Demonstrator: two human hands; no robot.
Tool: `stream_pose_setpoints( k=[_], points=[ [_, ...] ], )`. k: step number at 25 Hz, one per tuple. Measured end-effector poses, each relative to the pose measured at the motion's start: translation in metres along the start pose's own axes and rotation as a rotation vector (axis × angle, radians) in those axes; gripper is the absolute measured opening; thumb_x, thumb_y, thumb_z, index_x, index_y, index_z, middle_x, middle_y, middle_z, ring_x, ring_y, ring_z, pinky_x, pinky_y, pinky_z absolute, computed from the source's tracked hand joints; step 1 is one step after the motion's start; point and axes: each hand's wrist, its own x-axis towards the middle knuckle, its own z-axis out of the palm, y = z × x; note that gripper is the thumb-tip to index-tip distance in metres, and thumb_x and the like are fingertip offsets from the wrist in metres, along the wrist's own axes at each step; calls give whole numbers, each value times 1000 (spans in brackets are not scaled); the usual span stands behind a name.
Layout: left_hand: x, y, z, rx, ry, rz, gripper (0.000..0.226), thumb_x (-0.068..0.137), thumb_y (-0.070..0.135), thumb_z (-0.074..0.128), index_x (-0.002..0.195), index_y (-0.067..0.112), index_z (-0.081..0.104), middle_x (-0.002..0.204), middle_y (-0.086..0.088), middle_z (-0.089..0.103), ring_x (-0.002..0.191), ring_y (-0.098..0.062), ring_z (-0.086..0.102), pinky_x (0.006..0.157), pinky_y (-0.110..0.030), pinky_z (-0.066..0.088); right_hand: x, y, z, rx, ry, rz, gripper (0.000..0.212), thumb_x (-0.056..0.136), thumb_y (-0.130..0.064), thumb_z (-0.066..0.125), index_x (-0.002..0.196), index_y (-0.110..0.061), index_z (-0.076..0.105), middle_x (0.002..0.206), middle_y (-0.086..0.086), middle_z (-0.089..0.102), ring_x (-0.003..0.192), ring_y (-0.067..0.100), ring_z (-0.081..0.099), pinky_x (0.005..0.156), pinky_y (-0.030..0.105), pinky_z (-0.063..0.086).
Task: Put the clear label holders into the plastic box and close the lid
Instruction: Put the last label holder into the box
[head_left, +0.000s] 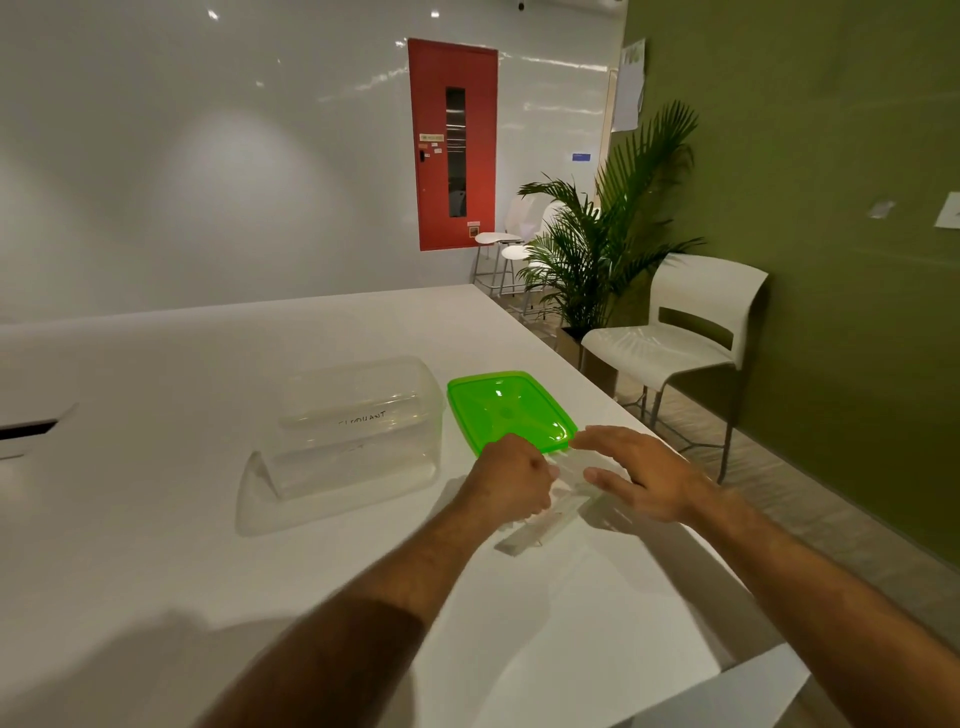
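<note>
A clear plastic box (363, 415) stands open on the white table (156, 493), with at least one clear label holder inside it showing handwriting. Another clear label holder (262, 491) leans against the box's near left side. The green lid (509, 410) lies flat to the right of the box. Just in front of the lid, my left hand (511, 475) is closed on a clear label holder (540, 530) that rests on the table. My right hand (639, 473) hovers over the same holder's right end, fingers spread.
The table's right edge runs close to my right hand. A white chair (685, 332) and a potted palm (597, 249) stand beyond that edge by the green wall. A dark slot (28, 428) is set in the table at far left.
</note>
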Motion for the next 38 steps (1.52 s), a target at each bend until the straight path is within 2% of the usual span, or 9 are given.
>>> stream_pose_setpoints(
  k=[5, 11, 14, 16, 23, 25, 29, 33, 38],
  points=[
    [3, -11, -28, -198, 8, -117, 19, 90, 11, 61, 92, -2, 74, 59, -7, 63, 47, -14, 49, 47, -21, 38, 0, -10, 4, 16, -9, -53, 75, 82, -70, 50, 144, -28, 46, 147, -4, 51, 133, 13, 47, 110, 37, 39],
    [-3, -26, -50, -401, -50, -244, 17, 92, 7, 60, 95, -4, 74, 56, -4, 60, 46, -10, 43, 44, -20, 33, 13, -22, 4, -65, 21, -163, 65, 84, -58, 59, 138, -22, 56, 137, 1, 61, 125, 21, 56, 103, 38, 45],
    [-6, -33, -60, -424, -31, -242, 17, 91, 11, 63, 96, 0, 75, 71, -7, 70, 58, -12, 56, 57, -21, 47, 21, -29, 1, -70, -3, -189, 66, 84, -62, 55, 138, -24, 57, 136, 0, 63, 123, 20, 57, 102, 37, 43],
    [-6, -39, -66, -442, 0, -217, 28, 89, 26, 70, 100, 1, 76, 85, -9, 73, 77, -17, 64, 78, -29, 52, 27, -34, -4, -61, -41, -179, 68, 82, -68, 52, 136, -28, 59, 134, -3, 64, 119, 17, 59, 100, 36, 45],
    [-14, -54, -86, -222, -11, -133, 95, 58, 92, 46, 106, 16, 76, 115, -6, 72, 107, -22, 64, 91, -34, 45, 47, -55, -12, 143, -39, -211, 52, 80, -70, 56, 107, -29, 75, 86, -14, 75, 73, 4, 64, 61, 21, 43],
    [-14, -55, -92, -205, 7, -148, 90, 57, 91, 51, 101, 18, 78, 115, -3, 71, 102, -18, 63, 97, -34, 47, 50, -61, -10, 210, -24, -227, 49, 81, -66, 58, 106, -27, 75, 82, -25, 71, 74, 2, 64, 60, 15, 41],
    [-16, -70, -104, -101, -33, -72, 67, 62, 68, 79, 78, 4, 64, 78, 4, 62, 65, -11, 51, 63, -30, 38, 60, -70, -8, 207, -59, -234, 54, 80, -66, 58, 93, -17, 76, 80, -1, 74, 71, 15, 65, 64, 39, 49],
    [-22, -83, -119, -18, -33, 5, 56, 55, 45, 93, 100, 16, 78, 105, 10, 76, 95, -4, 68, 87, -29, 53, 69, -83, -10, 174, -78, -247, 52, 80, -65, 60, 91, -17, 76, 76, 3, 73, 70, 19, 64, 65, 42, 48],
    [-19, -75, -157, 159, 76, 109, 52, 57, 52, 90, 100, 26, 79, 92, 15, 77, 66, 10, 64, 64, -18, 49, 95, -102, -24, 60, -98, -283, 70, 62, -78, 66, 102, -21, 72, 88, -4, 75, 77, 14, 69, 67, 41, 53]
  ],
)
